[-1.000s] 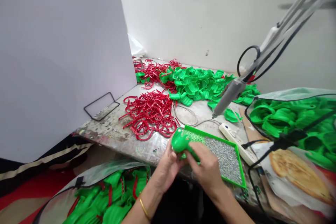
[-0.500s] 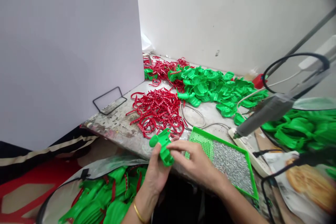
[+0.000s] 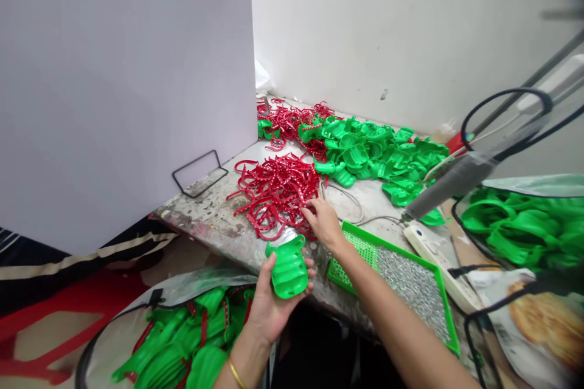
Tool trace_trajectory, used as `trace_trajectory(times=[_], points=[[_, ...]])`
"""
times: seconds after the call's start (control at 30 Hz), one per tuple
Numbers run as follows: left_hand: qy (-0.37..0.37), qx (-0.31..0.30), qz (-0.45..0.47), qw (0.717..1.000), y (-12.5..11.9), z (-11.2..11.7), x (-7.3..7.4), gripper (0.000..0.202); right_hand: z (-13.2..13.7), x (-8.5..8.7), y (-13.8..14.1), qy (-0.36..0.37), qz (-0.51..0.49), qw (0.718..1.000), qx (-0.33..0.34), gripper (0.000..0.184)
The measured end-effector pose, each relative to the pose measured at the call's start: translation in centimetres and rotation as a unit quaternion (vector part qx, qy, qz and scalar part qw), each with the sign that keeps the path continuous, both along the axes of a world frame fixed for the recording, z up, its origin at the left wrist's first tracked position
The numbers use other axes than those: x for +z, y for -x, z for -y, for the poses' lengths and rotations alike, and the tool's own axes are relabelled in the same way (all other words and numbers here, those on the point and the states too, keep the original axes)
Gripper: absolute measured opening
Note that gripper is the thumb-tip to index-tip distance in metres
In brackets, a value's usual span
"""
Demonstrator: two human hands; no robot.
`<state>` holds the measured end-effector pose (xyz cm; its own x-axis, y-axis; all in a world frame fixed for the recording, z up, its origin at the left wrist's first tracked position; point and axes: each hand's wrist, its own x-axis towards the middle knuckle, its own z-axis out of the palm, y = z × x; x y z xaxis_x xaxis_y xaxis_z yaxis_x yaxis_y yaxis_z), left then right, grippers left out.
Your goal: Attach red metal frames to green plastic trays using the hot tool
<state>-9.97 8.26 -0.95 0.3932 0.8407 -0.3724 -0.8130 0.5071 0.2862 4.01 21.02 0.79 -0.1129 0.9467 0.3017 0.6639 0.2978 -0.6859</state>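
Note:
Cradled in my left hand [image 3: 269, 304] is a curved green plastic shell [image 3: 290, 267], its ribbed hollow side turned up and small holes near its edges. My right hand [image 3: 322, 222] reaches to the near right edge of a heap of red plastic straps [image 3: 278, 188] dotted with holes. Its thumb and fingers are pinched at one of the straps. Just right of that wrist lies a green tray [image 3: 349, 228] with small metal screws or rivets [image 3: 410, 285] in it. More green shells [image 3: 360, 149] are piled farther back on the table.
A grey electric screwdriver [image 3: 449, 188] hangs at the right above a white power strip [image 3: 438, 267]. Bags of green parts stand at lower left [image 3: 182, 346] and right [image 3: 524, 219]. A grey panel [image 3: 128, 85] borders the left, with a black wire stand [image 3: 201, 173] beside it.
My right hand has left the green shell and moved forward to the red straps. My left hand has turned the shell so its hollow side faces up.

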Motion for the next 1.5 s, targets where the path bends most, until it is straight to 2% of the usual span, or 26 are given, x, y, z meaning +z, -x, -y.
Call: trace_trajectory(times=[0.1,0.2,0.37,0.43,0.53,0.6,0.7,0.8,0.9,1.0,1.07,1.13,1.23,1.33,1.4,1.5], points=[[-0.004,-0.005,0.034,0.999,0.3,0.1,-0.4,0.057,2.5,0.5,-0.9,-0.006,-0.021,1.000,-0.006,0.018],[-0.006,-0.009,0.066,0.998,0.3,0.2,-0.7,0.060,4.2,1.1,-2.3,-0.012,-0.047,0.997,-0.054,0.024],[-0.014,-0.021,0.029,0.999,-0.5,0.4,-0.5,0.055,6.3,2.7,-5.0,-0.042,-0.072,0.987,-0.141,0.030],[-0.028,-0.031,0.015,0.999,-1.1,0.5,0.0,0.053,7.7,3.3,-5.4,-0.018,-0.103,0.981,-0.166,0.033],[-0.057,-0.027,0.005,0.998,-2.2,0.6,0.6,0.049,10.3,3.9,-5.1,0.062,-0.153,0.972,-0.169,0.033],[-0.070,-0.021,0.010,0.997,-3.2,0.8,0.7,0.044,12.0,4.0,-4.5,0.099,-0.107,0.976,-0.160,0.030],[-0.065,-0.030,0.026,0.997,-4.4,0.9,0.5,0.041,13.6,4.2,-4.0,0.128,0.074,0.977,-0.155,0.020],[-0.049,-0.046,0.050,0.996,-4.8,0.9,0.2,0.046,14.0,4.8,-4.4,0.114,0.197,0.962,-0.153,0.020],[-0.051,-0.067,0.061,0.995,-4.7,1.0,0.2,0.050,13.7,5.9,-5.1,0.027,0.231,0.964,-0.129,0.025],[-0.062,-0.082,0.035,0.994,-4.8,1.2,0.3,0.044,12.9,6.8,-5.2,-0.039,0.235,0.971,-0.020,0.022],[-0.071,-0.090,0.009,0.993,-4.9,1.4,0.3,0.038,12.4,7.1,-5.1,-0.034,0.257,0.964,0.058,0.018],[-0.092,-0.104,-0.016,0.990,-5.0,1.7,0.3,0.036,12.0,7.1,-5.0,-0.022,0.295,0.951,0.090,0.018],[-0.145,-0.127,-0.041,0.980,-5.0,2.1,0.0,0.038,11.9,7.1,-5.1,-0.013,0.337,0.936,0.095,0.014],[-0.175,-0.128,-0.045,0.975,-5.0,2.4,-0.2,0.041,12.3,7.2,-5.4,0.004,0.339,0.936,0.094,0.014],[-0.179,-0.117,-0.042,0.976,-5.0,2.5,-0.4,0.043,12.7,7.3,-5.8,0.011,0.322,0.944,0.068,0.016],[-0.199,-0.092,-0.045,0.975,-4.8,2.5,-0.7,0.052,13.5,6.8,-6.7,0.014,0.257,0.966,-0.010,0.014]])
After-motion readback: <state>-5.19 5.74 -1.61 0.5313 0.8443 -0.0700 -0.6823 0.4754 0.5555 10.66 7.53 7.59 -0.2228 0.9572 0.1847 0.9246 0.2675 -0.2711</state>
